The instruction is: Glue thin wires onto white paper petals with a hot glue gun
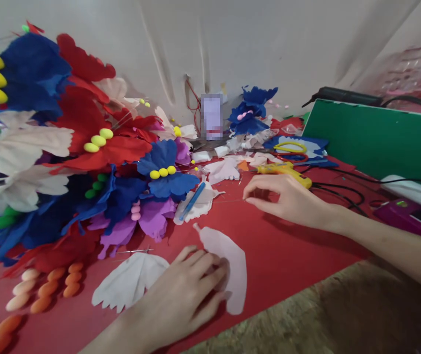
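Head view: felt-flower pieces being handled.
The left hand (188, 290) lies flat, fingers spread, pressing a pale pink petal (234, 268), smooth, rounded, with a narrow pointed tip, on the red table (287, 255). A white ridged petal (129, 280) lies just left of it. The right hand (284, 199) pinches a thin wire (225, 200), a yellow glue gun (284, 169) just beyond.

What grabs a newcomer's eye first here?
The heap of craft flowers in red, blue, white and purple fills the left side. On the red sheet, the left hand lies on a pale pink petal cutout at bottom centre, while the right hand pinches what looks like a thin wire mid-frame. A yellow glue gun lies just behind that hand, with a green board at the right.
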The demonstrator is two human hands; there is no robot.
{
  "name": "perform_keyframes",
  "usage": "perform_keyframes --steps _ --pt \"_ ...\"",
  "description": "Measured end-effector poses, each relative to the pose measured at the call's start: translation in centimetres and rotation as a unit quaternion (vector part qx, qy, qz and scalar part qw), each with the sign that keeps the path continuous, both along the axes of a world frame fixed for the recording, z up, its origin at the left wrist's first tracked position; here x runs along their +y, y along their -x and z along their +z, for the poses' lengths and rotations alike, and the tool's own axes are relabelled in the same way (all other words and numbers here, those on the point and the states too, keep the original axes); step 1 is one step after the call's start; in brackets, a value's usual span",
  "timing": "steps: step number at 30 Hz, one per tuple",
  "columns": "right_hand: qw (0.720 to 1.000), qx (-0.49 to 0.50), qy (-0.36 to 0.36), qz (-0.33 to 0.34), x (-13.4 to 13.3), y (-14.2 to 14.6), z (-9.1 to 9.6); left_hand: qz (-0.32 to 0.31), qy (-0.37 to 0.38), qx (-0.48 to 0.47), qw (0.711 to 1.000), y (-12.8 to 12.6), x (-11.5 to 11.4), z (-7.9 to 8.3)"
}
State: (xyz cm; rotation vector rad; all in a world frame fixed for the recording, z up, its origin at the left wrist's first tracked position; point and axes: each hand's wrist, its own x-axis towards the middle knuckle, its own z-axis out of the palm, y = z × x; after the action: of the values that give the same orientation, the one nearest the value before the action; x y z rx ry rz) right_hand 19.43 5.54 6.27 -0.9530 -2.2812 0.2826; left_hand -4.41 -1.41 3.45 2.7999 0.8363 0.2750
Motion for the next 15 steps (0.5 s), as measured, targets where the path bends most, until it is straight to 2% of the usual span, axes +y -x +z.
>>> perform_keyframes --steps 4,9,15 --pt "0.999 -0.021 0.028 0.022 0.1 -1.0 -1.0 0.010 0.015 -0.004 1.000 -0.7 -0.6 -0.1" --pt "0.998 -0.014 0.043 0.051 0.4 -2.3 -1.7 0.076 -0.005 -0.040 0.996 0.3 0.1 -0.8" --pt "0.987 -0.041 0.074 0.135 0.4 -3.1 -2.4 0.025 0.055 -0.016 0.998 1.1 0.8 -0.6"
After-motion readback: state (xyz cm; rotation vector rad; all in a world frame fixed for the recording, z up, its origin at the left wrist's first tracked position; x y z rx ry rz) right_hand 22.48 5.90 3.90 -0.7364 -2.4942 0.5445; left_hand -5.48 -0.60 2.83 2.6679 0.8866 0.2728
